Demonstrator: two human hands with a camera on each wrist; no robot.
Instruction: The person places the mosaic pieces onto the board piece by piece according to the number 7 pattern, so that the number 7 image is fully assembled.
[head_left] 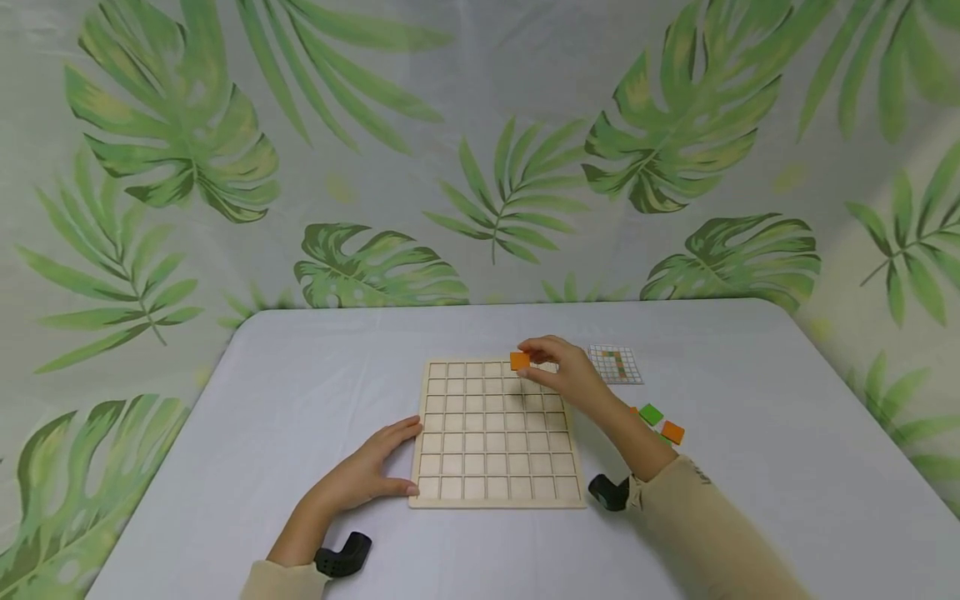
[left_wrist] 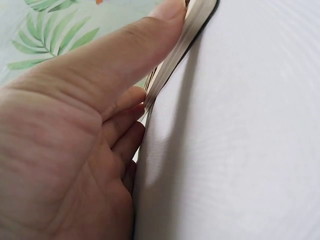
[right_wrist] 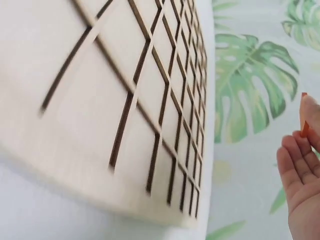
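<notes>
A pale wooden grid board lies flat on the table. Between thumb and fingertips, my right hand pinches a square orange tile above the board's far edge. The right wrist view catches this orange tile edge-on, apart from the board. My left hand touches the board's left side, thumb near the front corner and fingers farther up. Seen from the left wrist, the thumb and fingertips of the left hand rest against the board's edge.
Right of the board lie loose tiles, among them a green tile and an orange tile, some partly hidden by the right forearm. A printed pattern card lies behind them. A leaf-patterned cloth hangs beyond the white table.
</notes>
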